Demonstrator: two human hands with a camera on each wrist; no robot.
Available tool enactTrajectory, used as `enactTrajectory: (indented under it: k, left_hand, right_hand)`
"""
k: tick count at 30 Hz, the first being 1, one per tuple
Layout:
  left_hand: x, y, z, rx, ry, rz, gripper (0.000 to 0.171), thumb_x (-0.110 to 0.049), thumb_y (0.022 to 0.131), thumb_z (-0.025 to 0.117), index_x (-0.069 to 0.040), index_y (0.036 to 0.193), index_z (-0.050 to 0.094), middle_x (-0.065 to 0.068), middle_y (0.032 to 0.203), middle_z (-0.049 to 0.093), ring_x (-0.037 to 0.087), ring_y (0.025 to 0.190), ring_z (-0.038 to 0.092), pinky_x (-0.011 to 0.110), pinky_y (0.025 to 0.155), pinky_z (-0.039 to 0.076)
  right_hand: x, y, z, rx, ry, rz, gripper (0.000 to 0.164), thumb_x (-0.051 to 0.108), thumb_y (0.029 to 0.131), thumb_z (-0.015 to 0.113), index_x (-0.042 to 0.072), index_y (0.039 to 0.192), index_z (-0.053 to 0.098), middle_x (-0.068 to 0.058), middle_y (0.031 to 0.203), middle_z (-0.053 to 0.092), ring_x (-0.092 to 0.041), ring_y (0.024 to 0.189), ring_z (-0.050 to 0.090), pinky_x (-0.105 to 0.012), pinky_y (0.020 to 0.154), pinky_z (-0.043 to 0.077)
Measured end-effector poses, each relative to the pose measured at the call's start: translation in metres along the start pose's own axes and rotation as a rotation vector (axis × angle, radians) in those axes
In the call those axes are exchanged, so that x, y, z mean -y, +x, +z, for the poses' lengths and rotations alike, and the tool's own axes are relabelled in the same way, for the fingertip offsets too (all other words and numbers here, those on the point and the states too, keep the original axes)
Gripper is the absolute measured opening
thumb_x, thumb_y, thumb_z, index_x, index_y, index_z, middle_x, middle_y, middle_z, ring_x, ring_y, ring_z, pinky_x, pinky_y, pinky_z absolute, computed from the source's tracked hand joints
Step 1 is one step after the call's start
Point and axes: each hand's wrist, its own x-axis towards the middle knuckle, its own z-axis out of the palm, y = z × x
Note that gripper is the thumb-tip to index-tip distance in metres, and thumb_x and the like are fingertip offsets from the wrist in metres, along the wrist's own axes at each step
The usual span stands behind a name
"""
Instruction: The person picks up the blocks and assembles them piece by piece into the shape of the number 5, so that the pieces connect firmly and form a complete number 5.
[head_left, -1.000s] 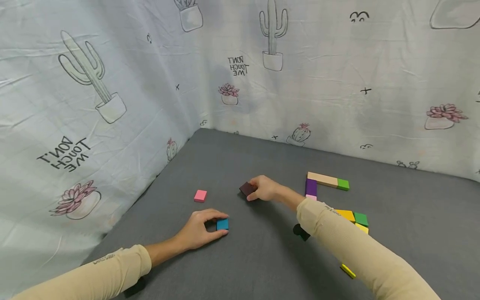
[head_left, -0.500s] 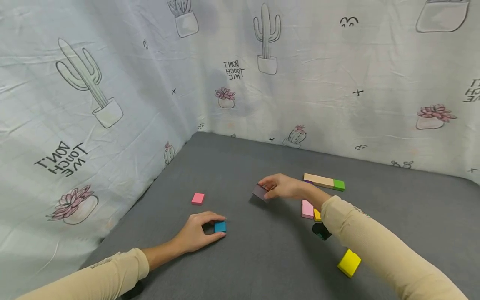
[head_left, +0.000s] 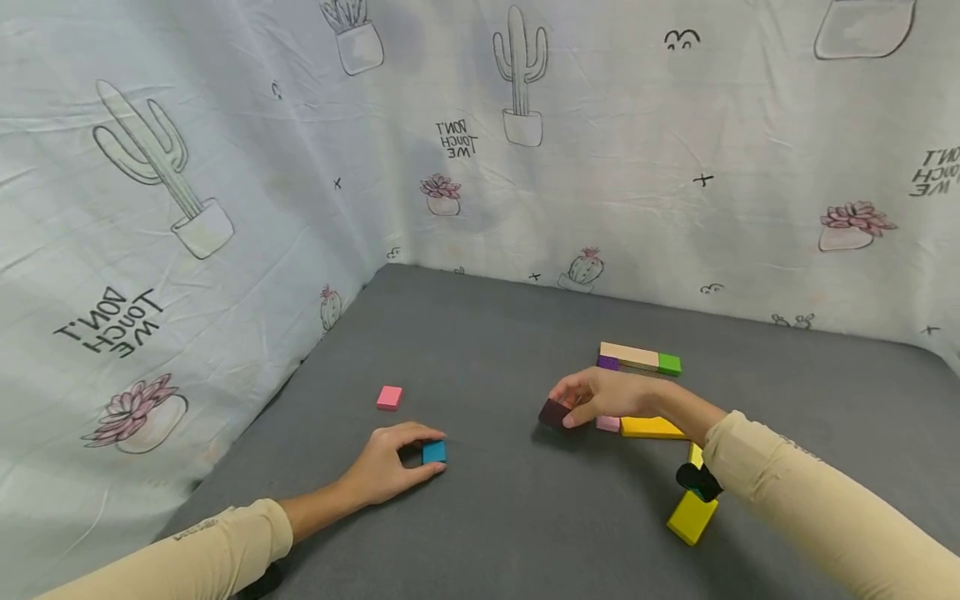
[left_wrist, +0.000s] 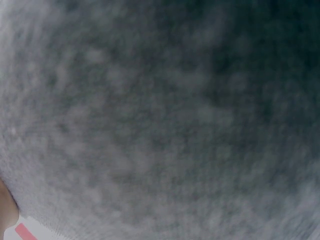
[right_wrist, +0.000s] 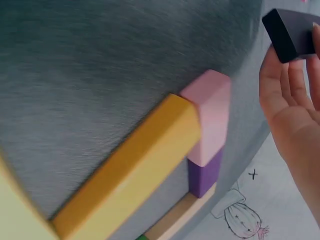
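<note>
My left hand (head_left: 381, 468) rests on the grey table and holds a small blue block (head_left: 433, 452) between thumb and fingers. A pink square block (head_left: 389, 398) lies just beyond it. In my right hand (head_left: 613, 393) is a dark maroon block (head_left: 553, 414), pinched at its right side and tilted close over the table. The right wrist view shows this dark block (right_wrist: 286, 37) at the upper right, with fingers behind it. Only a bit of the left hand (left_wrist: 7, 209) shows in the left wrist view, near a blurred pink block (left_wrist: 25, 231).
Blocks form an outline on the right: a beige bar (head_left: 630, 356), a green block (head_left: 670, 364), a purple block (head_left: 608, 362), a light pink block (right_wrist: 212, 117) and an orange-yellow bar (head_left: 652, 427). A yellow block (head_left: 692, 517) lies nearer. A patterned cloth (head_left: 600, 167) hangs behind.
My right hand has carried the dark block rightward and nearer, toward the block outline, uncovering more of the yellow blocks. The left hand stays on the blue block.
</note>
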Motion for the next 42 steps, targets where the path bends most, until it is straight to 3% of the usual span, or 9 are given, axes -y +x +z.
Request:
enactTrajectory:
  k: [8,18,22,33,42]
  left_hand:
    - [-0.001,0.001,0.0,0.002,0.003,0.007,0.036,-0.013,0.073,0.084,-0.007,0.106,0.07,-0.003,0.1,0.067,0.008,0.084,0.06,0.023,0.072,0.05]
    - [-0.001,0.003,-0.001,0.008,0.007,0.016,0.036,-0.012,0.073,0.083,-0.006,0.107,0.07,0.0,0.101,0.068,0.011,0.086,0.062,0.022,0.073,0.05]
    - [-0.002,0.004,-0.001,0.013,0.012,0.007,0.036,-0.012,0.074,0.083,-0.006,0.107,0.07,0.0,0.101,0.068,0.012,0.088,0.063,0.023,0.074,0.05]
    - [-0.004,0.004,-0.002,0.013,0.019,0.01,0.036,-0.012,0.074,0.083,-0.006,0.107,0.07,-0.001,0.102,0.067,0.012,0.089,0.062,0.024,0.075,0.05]
    - [-0.006,0.005,-0.001,0.022,0.025,0.006,0.036,-0.012,0.074,0.083,-0.005,0.107,0.069,-0.001,0.103,0.067,0.013,0.091,0.063,0.025,0.076,0.05]
  right_hand:
    - [-0.006,-0.022,0.015,0.135,0.059,0.069,0.025,0.003,0.089,0.065,0.002,0.114,0.06,-0.006,0.094,0.056,-0.022,0.09,0.05,-0.03,0.076,0.043]
    - [-0.008,-0.039,0.029,0.287,-0.008,0.112,0.024,0.0,0.087,0.068,0.007,0.11,0.065,-0.002,0.09,0.058,-0.017,0.085,0.052,-0.025,0.075,0.046]
    - [-0.008,-0.045,0.031,0.301,-0.044,0.127,0.023,0.0,0.085,0.069,0.009,0.106,0.067,0.0,0.089,0.059,-0.014,0.084,0.053,-0.024,0.075,0.046]
    - [-0.017,-0.061,0.031,0.281,-0.049,0.068,0.025,-0.004,0.082,0.068,0.008,0.104,0.069,0.002,0.085,0.059,-0.01,0.079,0.055,-0.021,0.071,0.048]
    - [-0.018,-0.072,0.031,0.276,-0.084,0.089,0.026,-0.005,0.083,0.068,0.012,0.103,0.069,0.004,0.085,0.06,-0.008,0.078,0.055,-0.022,0.073,0.048]
